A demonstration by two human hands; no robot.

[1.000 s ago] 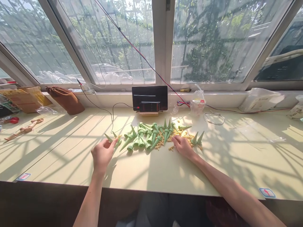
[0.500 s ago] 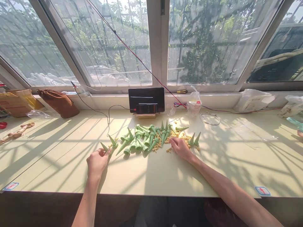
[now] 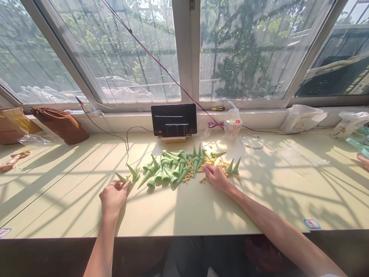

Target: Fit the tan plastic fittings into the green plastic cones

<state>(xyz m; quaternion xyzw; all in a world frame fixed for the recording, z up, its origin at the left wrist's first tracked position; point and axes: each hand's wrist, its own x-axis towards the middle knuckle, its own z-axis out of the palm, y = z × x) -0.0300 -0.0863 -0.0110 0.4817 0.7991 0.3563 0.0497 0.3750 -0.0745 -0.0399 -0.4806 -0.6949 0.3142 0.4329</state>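
My left hand (image 3: 113, 197) is closed around the base of a green plastic cone (image 3: 122, 178), its tip leaning up and to the left. Just right of that hand, another green cone (image 3: 133, 172) stands on the table beside a few yellow bits. Pinched fingers of my right hand (image 3: 216, 177) are down at the scattered small yellow plastic pegs (image 3: 226, 165); whatever is between the fingertips is hidden. Between both hands lies a heap of green cones (image 3: 170, 169), some upright, most on their sides. Two cones (image 3: 233, 166) stand to the right of my right hand.
A tablet (image 3: 174, 117) with a phone (image 3: 174, 131) before it stands at the back of the table (image 3: 161, 211). A brown pouch (image 3: 59, 125), a knotted plastic bag (image 3: 232, 124) and a coiled wire (image 3: 251, 141) lie along the windows. Another person's hand (image 3: 363, 161) shows at far right.
My left hand has shifted slightly left with the cone, which now tilts more to the left. My right hand stays at the yellow pegs. The whole view has moved a little.
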